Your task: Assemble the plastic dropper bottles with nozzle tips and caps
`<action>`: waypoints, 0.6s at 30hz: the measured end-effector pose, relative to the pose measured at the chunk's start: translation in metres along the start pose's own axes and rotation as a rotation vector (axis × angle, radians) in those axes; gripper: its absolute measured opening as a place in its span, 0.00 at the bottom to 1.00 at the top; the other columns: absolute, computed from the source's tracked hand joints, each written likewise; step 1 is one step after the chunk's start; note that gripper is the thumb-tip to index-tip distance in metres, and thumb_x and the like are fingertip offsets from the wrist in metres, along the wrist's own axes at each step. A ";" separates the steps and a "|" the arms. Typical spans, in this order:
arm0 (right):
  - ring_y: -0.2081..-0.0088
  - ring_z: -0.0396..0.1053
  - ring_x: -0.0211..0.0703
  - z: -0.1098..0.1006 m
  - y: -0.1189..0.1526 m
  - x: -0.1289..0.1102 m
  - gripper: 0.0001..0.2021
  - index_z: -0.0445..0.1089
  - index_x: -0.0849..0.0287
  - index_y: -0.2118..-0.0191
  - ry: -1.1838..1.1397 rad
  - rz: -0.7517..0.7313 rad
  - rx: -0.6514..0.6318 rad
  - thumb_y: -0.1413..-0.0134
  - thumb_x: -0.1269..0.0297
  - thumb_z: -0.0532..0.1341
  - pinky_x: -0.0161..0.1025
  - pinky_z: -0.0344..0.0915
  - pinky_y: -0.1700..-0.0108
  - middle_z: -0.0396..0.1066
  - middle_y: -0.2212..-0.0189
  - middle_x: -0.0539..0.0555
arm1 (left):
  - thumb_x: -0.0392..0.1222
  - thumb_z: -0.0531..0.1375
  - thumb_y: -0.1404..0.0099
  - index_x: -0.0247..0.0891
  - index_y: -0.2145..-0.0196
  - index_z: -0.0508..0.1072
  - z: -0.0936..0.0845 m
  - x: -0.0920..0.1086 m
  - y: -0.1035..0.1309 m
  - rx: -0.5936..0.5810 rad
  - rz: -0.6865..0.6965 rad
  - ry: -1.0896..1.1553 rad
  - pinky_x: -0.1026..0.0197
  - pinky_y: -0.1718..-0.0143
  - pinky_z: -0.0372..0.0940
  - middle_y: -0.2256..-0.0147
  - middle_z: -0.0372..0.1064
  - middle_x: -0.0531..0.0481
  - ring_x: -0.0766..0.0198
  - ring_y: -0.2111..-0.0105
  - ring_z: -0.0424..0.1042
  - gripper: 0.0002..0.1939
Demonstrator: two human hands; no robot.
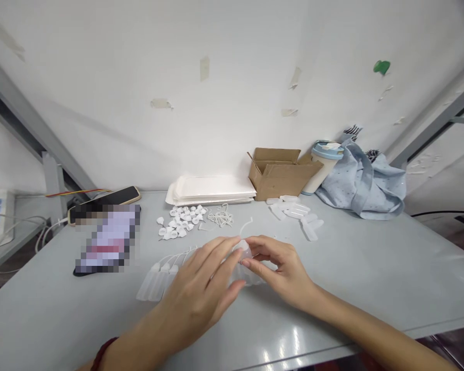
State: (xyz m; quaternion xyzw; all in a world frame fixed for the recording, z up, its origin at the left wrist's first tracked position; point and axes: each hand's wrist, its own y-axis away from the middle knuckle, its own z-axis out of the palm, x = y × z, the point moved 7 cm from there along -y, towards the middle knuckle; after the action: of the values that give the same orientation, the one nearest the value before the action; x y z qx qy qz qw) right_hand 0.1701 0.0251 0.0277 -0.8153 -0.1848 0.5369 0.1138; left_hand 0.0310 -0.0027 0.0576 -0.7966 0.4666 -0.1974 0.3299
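Between my hands is a translucent plastic tube [246,253] with a white cap [240,245] on top and a thin white cord [246,225] rising from it. My left hand [199,286] has its fingertips closed about the cap from the left. From the right, my right hand [284,268] pinches the tube just below the cap. More translucent plastic [251,279] shows under the fingers, its shape partly hidden. Beside my left hand lies a row of capped translucent tubes [154,283] with white cords, partly covered by that hand.
Loose white caps [181,221], a pile of cords [221,215] and loose translucent pieces [294,210] lie behind my hands. Along the wall stand white packets [212,188], a cardboard box [282,180], a cup [320,167] and a blue cloth bag [367,180]. Phones [104,203] lie left.
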 end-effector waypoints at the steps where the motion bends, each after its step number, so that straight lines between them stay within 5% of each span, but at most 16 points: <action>1: 0.68 0.74 0.41 0.001 0.000 0.000 0.11 0.69 0.59 0.57 -0.023 0.021 -0.002 0.46 0.63 0.62 0.37 0.73 0.69 0.74 0.67 0.55 | 0.35 0.59 0.36 0.27 0.49 0.65 0.001 0.003 0.000 -0.014 0.032 -0.029 0.50 0.54 0.69 0.52 0.69 0.34 0.50 0.50 0.66 0.19; 6: 0.68 0.76 0.43 0.009 0.003 -0.001 0.11 0.69 0.58 0.57 -0.128 0.065 -0.052 0.47 0.64 0.62 0.37 0.74 0.68 0.76 0.67 0.54 | 0.36 0.60 0.37 0.25 0.51 0.66 0.006 0.010 0.001 -0.020 0.087 -0.111 0.50 0.58 0.71 0.54 0.71 0.34 0.48 0.52 0.69 0.18; 11: 0.68 0.76 0.44 0.013 0.005 0.000 0.13 0.68 0.58 0.57 -0.165 0.088 -0.095 0.48 0.61 0.64 0.37 0.74 0.68 0.76 0.69 0.54 | 0.31 0.59 0.40 0.29 0.51 0.66 0.002 0.004 -0.001 -0.069 -0.054 0.050 0.49 0.55 0.70 0.54 0.70 0.36 0.50 0.52 0.67 0.18; 15: 0.68 0.75 0.43 0.003 0.002 -0.003 0.11 0.69 0.59 0.60 -0.121 0.074 -0.053 0.43 0.58 0.59 0.37 0.72 0.70 0.76 0.69 0.55 | 0.33 0.59 0.40 0.36 0.49 0.64 -0.020 -0.004 0.011 -0.207 -0.185 0.272 0.51 0.50 0.68 0.50 0.68 0.40 0.55 0.48 0.64 0.21; 18: 0.68 0.75 0.43 -0.009 -0.001 -0.003 0.11 0.69 0.59 0.60 -0.111 0.075 0.011 0.40 0.57 0.57 0.37 0.72 0.69 0.76 0.69 0.56 | 0.36 0.61 0.41 0.39 0.47 0.64 -0.040 -0.008 0.041 -0.331 -0.239 0.262 0.55 0.51 0.70 0.50 0.69 0.42 0.55 0.48 0.65 0.24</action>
State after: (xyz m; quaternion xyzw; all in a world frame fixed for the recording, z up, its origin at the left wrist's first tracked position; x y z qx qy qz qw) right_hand 0.1768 0.0249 0.0343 -0.7900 -0.1571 0.5861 0.0874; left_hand -0.0230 -0.0237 0.0567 -0.8569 0.4337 -0.2577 0.1058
